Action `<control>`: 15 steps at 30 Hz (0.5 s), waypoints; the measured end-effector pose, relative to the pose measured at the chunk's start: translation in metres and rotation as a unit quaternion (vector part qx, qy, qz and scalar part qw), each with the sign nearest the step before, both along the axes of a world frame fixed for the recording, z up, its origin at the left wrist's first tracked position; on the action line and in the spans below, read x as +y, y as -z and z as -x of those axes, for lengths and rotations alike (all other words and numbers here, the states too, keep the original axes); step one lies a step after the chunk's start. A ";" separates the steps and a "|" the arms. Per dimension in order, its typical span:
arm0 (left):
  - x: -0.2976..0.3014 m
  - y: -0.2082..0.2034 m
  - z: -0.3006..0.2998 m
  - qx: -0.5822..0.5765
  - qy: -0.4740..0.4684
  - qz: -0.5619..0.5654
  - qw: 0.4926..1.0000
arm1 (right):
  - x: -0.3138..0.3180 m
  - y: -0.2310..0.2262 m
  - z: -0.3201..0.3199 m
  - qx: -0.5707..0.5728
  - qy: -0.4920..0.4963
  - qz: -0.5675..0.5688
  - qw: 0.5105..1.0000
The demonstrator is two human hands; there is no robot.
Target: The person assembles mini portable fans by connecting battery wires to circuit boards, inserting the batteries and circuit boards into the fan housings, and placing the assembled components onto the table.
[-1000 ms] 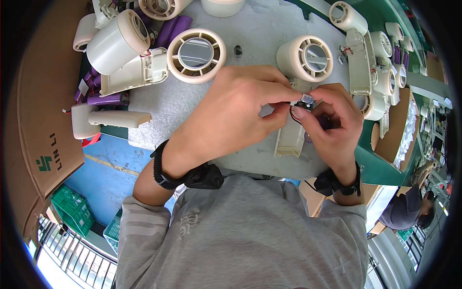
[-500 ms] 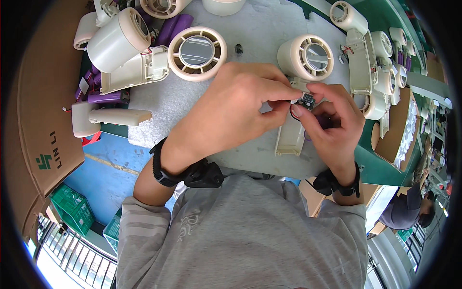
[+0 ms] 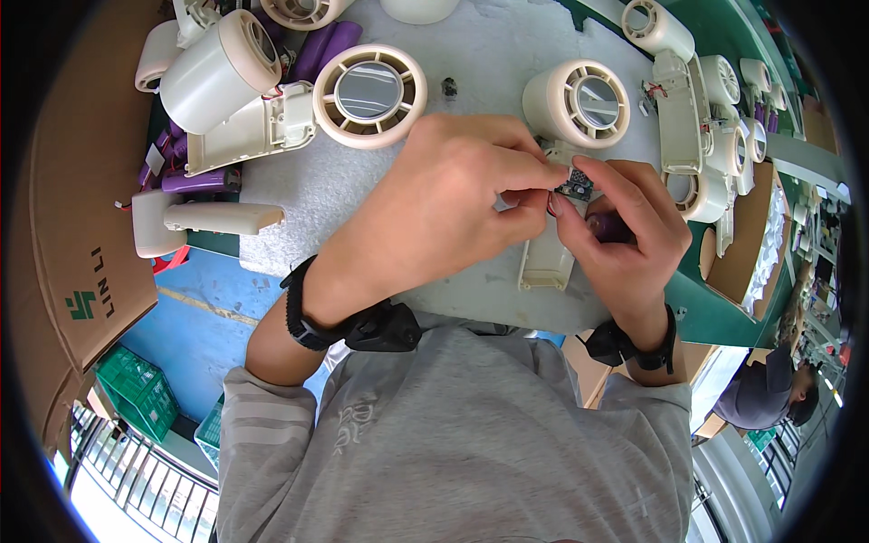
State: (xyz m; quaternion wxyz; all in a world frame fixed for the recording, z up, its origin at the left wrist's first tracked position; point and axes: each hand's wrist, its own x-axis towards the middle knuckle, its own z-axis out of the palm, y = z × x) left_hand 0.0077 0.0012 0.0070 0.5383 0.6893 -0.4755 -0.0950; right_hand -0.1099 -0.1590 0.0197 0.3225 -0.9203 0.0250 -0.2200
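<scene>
A small dark circuit board (image 3: 577,185) is held between the fingertips of both hands, just in front of a cream fan (image 3: 575,104). My right hand (image 3: 638,222) is closed, pinching the board with thumb and index finger. A purple battery cell (image 3: 611,226) shows inside its curled fingers. My left hand (image 3: 462,185) is also closed, its thumb and fingertips pressed together at the board's left edge; whatever they pinch there is hidden. A short red wire (image 3: 550,206) shows beside the right thumb. Below the hands lies the fan's open cream handle shell (image 3: 546,262), partly covered by them.
Another cream fan (image 3: 370,96) stands left on the white padded table mat (image 3: 317,185). More fans, an open handle shell (image 3: 258,131) and purple cells (image 3: 201,181) crowd the far left. At right are several fan assemblies (image 3: 679,113) and a cardboard box (image 3: 742,258). A co-worker (image 3: 760,394) is beyond.
My right hand has shifted slightly right and its fingers have opened a little, showing more of the purple cell. The board stays between the fingertips; my left hand has barely moved.
</scene>
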 end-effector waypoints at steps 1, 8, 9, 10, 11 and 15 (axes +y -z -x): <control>0.000 0.000 0.000 0.004 -0.001 0.000 1.000 | 0.000 0.000 0.000 -0.001 0.002 0.006 1.000; 0.000 0.001 0.000 0.010 -0.001 -0.002 1.000 | 0.001 -0.001 0.000 0.011 0.008 -0.003 1.000; 0.000 0.001 -0.001 0.031 0.002 -0.004 1.000 | 0.000 -0.002 0.000 0.027 0.007 -0.043 0.999; 0.000 0.002 -0.001 0.052 0.006 -0.006 0.999 | -0.001 -0.004 0.000 0.043 0.005 -0.084 0.996; 0.000 0.002 -0.001 0.074 0.009 -0.009 0.997 | -0.001 -0.005 0.000 0.059 0.004 -0.125 0.990; 0.000 -0.004 -0.001 0.093 0.032 -0.049 0.994 | -0.002 -0.013 0.003 0.105 0.024 -0.129 0.986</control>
